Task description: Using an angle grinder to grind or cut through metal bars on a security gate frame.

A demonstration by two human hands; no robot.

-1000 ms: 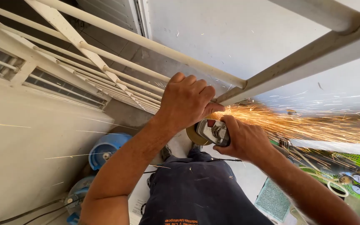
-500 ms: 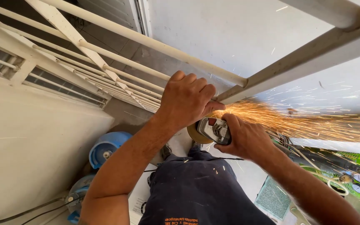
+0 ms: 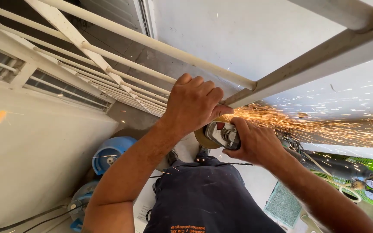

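I hold an angle grinder against the corner where a cream metal railing bar meets a square frame bar. My left hand is closed over the top front of the grinder, next to the joint. My right hand grips its body from below. A stream of orange sparks shoots to the right from the disc. The disc itself is mostly hidden by my hands.
Cream railings run up to the left along a pale wall. Below are blue gas cylinders, my dark trousers, a green crate with pressure gauges and a mesh mat.
Both hands and the grinder stay at the same joint. The spark stream keeps flying to the right, with a few sparks scattered higher and to the left.
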